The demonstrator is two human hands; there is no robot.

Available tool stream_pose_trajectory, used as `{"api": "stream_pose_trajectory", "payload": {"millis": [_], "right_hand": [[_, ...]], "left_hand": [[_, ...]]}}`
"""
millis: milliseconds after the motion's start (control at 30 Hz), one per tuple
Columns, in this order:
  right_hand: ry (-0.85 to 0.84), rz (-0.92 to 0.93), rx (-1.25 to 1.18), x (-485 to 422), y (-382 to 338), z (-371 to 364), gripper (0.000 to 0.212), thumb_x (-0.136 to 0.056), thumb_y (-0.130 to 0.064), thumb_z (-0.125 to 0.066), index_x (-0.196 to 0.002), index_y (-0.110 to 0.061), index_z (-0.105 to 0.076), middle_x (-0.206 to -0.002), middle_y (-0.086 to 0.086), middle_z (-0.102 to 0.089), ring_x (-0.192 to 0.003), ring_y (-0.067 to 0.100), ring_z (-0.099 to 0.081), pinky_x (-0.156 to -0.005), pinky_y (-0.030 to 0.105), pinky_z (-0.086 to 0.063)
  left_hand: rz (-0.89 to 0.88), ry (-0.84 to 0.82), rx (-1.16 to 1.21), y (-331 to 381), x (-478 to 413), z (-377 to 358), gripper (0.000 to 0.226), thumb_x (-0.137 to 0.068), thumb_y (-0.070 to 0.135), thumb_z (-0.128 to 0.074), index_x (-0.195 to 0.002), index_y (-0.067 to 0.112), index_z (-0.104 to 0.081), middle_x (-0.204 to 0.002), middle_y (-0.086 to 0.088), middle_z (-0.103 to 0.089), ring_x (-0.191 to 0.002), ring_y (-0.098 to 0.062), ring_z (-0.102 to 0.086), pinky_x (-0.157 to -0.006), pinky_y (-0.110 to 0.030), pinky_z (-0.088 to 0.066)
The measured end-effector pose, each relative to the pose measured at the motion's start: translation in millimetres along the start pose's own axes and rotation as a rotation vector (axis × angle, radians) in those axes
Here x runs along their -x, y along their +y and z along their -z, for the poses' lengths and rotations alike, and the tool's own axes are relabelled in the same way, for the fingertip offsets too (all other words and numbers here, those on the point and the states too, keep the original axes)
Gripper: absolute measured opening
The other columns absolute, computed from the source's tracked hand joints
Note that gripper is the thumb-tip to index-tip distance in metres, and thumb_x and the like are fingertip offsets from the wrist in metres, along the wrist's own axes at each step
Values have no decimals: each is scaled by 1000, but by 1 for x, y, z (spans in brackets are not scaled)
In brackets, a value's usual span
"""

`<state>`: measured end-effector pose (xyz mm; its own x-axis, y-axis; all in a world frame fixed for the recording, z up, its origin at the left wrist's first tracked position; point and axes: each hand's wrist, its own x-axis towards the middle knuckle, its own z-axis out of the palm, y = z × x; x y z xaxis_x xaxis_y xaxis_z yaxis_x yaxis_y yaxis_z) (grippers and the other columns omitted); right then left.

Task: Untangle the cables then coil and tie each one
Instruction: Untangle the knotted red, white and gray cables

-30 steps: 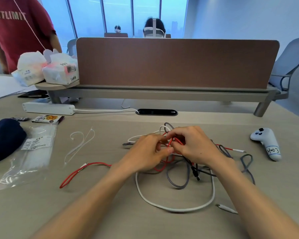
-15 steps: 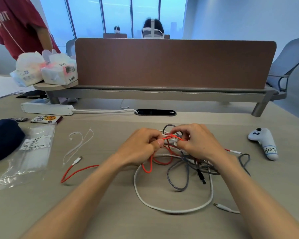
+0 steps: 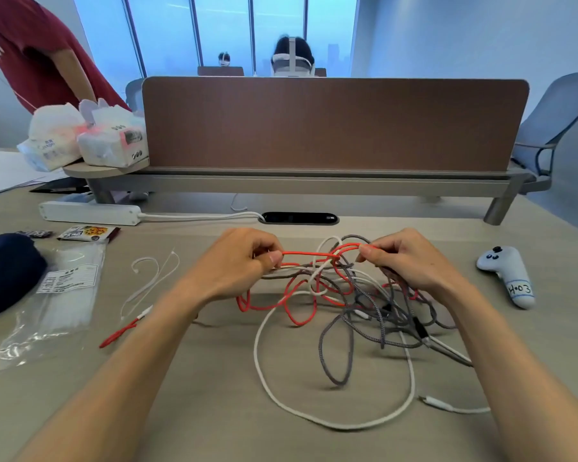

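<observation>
The left hand (image 3: 234, 265) has its grip closed on the red cable (image 3: 309, 254), thumb and fingers pinched together on it, and the right hand (image 3: 411, 261) pinches the same red cable a little to the right, so a short piece of it is stretched between the two hands above the counter (image 3: 214, 411). Below this piece hangs the tangle, where the red cable, a white cable (image 3: 341, 426) and a grey braided cable (image 3: 339, 361) cross each other many times. The white cable makes a large loop on the near side of the counter. One end of the red cable (image 3: 121, 331) lies to the left, near two white ties (image 3: 151, 278) and a clear plastic bag (image 3: 50, 305). On the right, well apart from the tangle, lies a white controller (image 3: 508, 275).
</observation>
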<state>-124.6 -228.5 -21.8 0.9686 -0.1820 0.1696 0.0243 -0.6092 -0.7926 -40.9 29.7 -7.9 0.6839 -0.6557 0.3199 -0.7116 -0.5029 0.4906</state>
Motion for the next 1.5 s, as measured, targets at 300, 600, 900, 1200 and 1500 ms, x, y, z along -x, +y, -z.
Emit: {"api": "stream_pose_trajectory", "payload": {"millis": [300, 600, 900, 1200, 1500], "right_hand": [[76, -316, 277, -6, 14, 12, 25, -85, -26, -68, -66, -11, -74, -49, -2, -59, -54, 18, -49, -56, 29, -37], [143, -482, 484, -9, 29, 24, 25, -80, -31, -70, -64, -12, -71, -64, 7, -68, -66, 27, -63, -70, 38, -52], [-92, -149, 682, 6, -13, 23, 96, -62, -47, -83, -144, -27, -36, -128, 5, -54, -107, 19, -51, -93, 33, -40], [-55, 453, 550, 14, -49, -27, 54, -78, -16, -72, -128, -28, -56, -126, -7, -58, -118, 13, -50, -103, 33, -39], [-119, 213, 736, -5, -1, -46, 25, -94, -41, -51, -115, -41, -63, -119, -13, -60, -117, 19, -46, -84, 40, -37]], "left_hand": [[34, 100, 63, -11, 4, 21, 26, -92, 6, -54, -68, 15, -60, -48, 5, -60, -46, -10, -62, -58, -26, -43], [44, 340, 24, -3, 12, 48, 20, -88, 22, -57, -73, 16, -68, -66, -9, -64, -64, -30, -56, -59, -38, -46], [78, 269, -15, -2, 9, 31, 48, -90, 44, -58, -56, 9, -56, -45, 0, -41, -43, -15, -34, -43, -21, -29], [49, -23, -32, 12, 13, 30, 23, -94, 16, -56, -75, 16, -68, -64, 7, -67, -57, -4, -64, -57, -15, -48], [-20, 26, -38, 16, 16, 41, 24, -89, 19, -59, -67, 21, -69, -57, -4, -58, -52, -12, -43, -49, -21, -29]]}}
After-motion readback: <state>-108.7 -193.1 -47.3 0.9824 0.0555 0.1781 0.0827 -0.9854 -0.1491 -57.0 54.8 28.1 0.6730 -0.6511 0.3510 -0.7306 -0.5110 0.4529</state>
